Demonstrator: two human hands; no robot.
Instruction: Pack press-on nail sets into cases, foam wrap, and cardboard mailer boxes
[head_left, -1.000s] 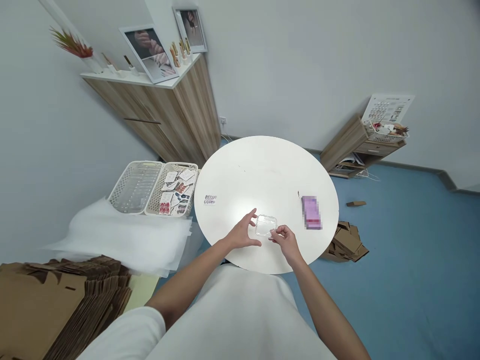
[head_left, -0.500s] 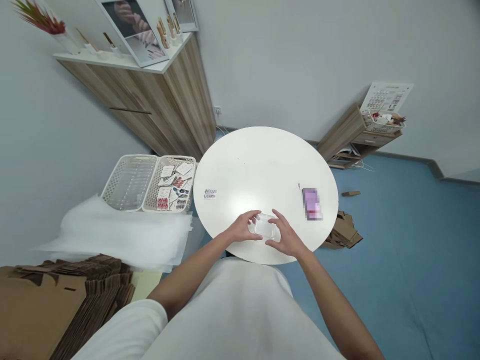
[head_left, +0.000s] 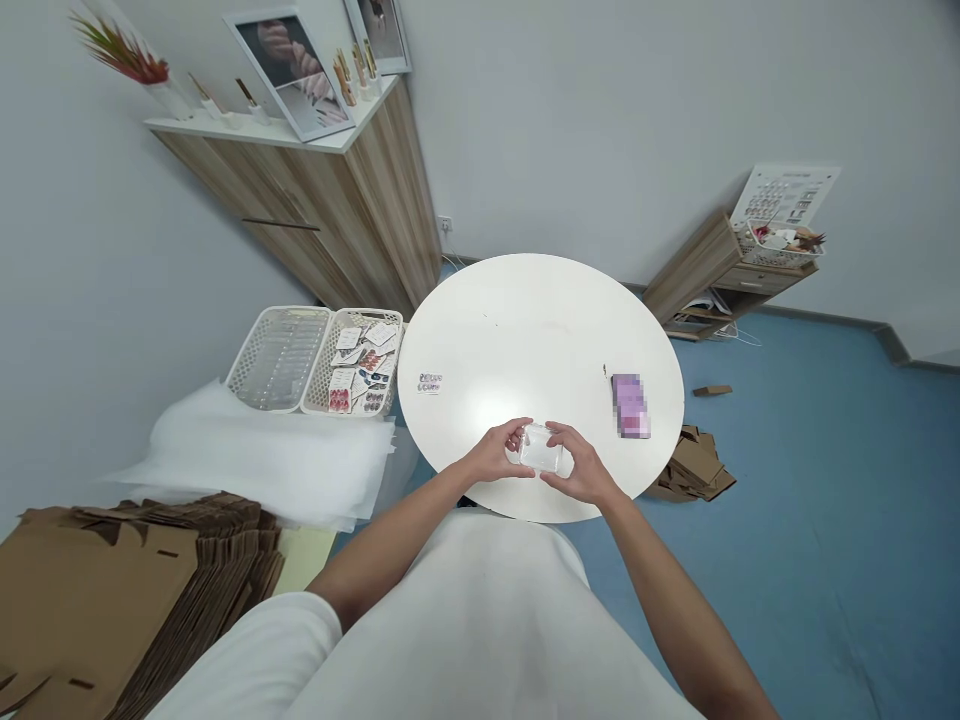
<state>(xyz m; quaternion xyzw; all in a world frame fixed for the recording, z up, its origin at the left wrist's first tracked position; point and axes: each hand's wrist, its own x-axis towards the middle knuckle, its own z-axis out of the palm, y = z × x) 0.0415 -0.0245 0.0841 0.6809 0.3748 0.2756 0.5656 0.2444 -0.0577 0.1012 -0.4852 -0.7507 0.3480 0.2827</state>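
Note:
A small clear plastic box (head_left: pixel 541 449) is held between my two hands over the near part of the round white table (head_left: pixel 525 310). My left hand (head_left: pixel 498 452) grips its left side, thumb at the near edge and fingers at the far edge. On the right side, my right hand (head_left: pixel 580 467) has its fingers and thumb closed on the box in the same way. Whether the box has a lid on it is hard to make out. A small card of press-on nails (head_left: pixel 430 383) lies on the table to the left.
On the table's right lies a purple pixelated item (head_left: pixel 631 406). Left of the table are a white basket of nail cards (head_left: pixel 365 362), a basket of clear boxes (head_left: pixel 280 358), white foam sheets (head_left: pixel 262 450) and stacked brown cardboard (head_left: pixel 112 580). Folded cardboard (head_left: pixel 694 465) sits on the floor at right.
My right hand has closed in on the right side of the clear box. The whole view has shifted slightly, with the furniture appearing further right.

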